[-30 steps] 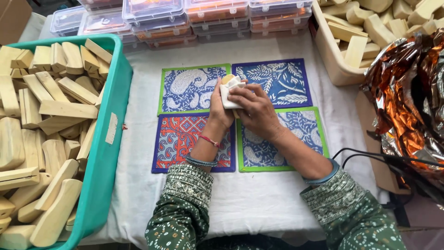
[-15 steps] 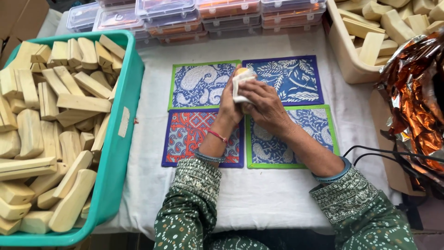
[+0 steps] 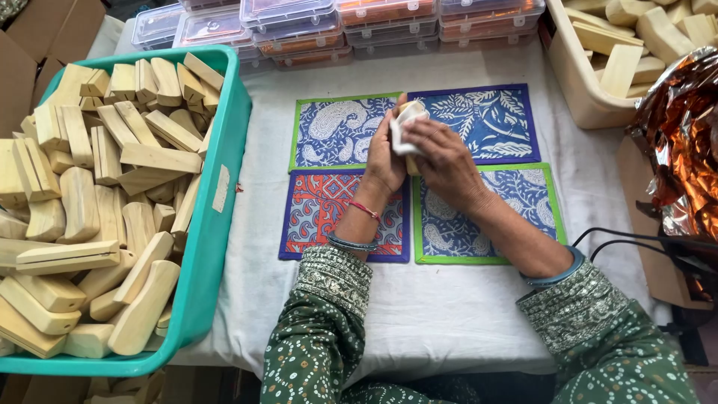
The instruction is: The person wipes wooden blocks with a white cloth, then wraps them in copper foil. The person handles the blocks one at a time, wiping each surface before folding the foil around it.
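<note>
1. The left hand (image 3: 385,153) grips a small pale wooden block (image 3: 404,110), fingers curled around it, above the middle of the mats.
2. The right hand (image 3: 441,153) presses a folded white cloth (image 3: 404,131) against that wooden block, fingers closed on the cloth.
3. Four printed fabric mats (image 3: 336,135) lie in a two-by-two square on the white-covered tabletop (image 3: 419,314): three blue, one red and blue.
4. One teal plastic crate (image 3: 213,247) at the left holds many pale wooden blocks; the count cannot be told.
5. One beige bin (image 3: 576,82) at top right holds more blocks.
6. Clear lidded plastic boxes (image 3: 292,22) stand stacked along the far edge.
7. Crumpled copper-coloured foil (image 3: 680,127) lies at the right.
</note>
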